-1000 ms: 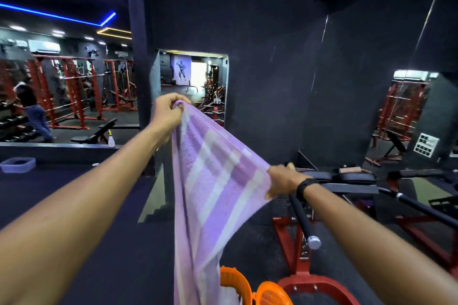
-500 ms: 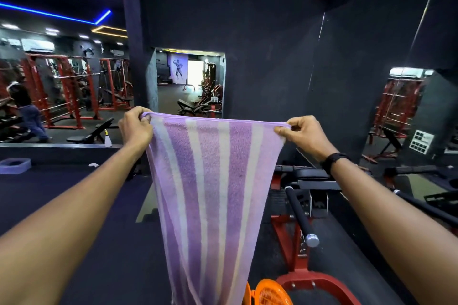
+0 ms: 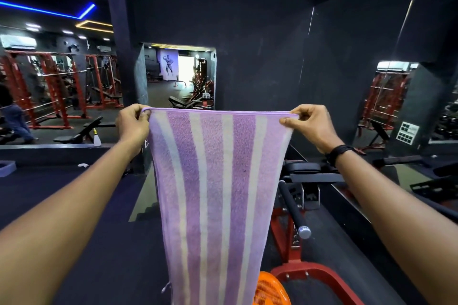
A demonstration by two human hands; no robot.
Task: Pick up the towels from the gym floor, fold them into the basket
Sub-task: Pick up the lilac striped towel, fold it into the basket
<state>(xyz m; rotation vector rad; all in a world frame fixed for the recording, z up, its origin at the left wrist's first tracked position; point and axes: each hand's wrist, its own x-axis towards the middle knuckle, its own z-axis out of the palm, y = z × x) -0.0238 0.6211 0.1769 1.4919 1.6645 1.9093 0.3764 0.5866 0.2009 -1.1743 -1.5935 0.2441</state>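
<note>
Towel (image 3: 218, 193), purple with pale stripes, is hanging full length in front of the person, its top edge pulled taut and level between both hands, its lower end running out of view at the bottom. The left hand (image 3: 131, 124) is pinching the top left corner between thumb and curled fingers; the right hand (image 3: 307, 124) is pinching the top right corner the same way. Terry cloth like this is probably light, limp and not slippery, so it is likely sagging wherever it is not being held. The corners look like the right places to grip for folding. An orange basket (image 3: 270, 290) is showing just beside the towel's lower right edge, down on the dark gym floor (image 3: 99, 242).
</note>
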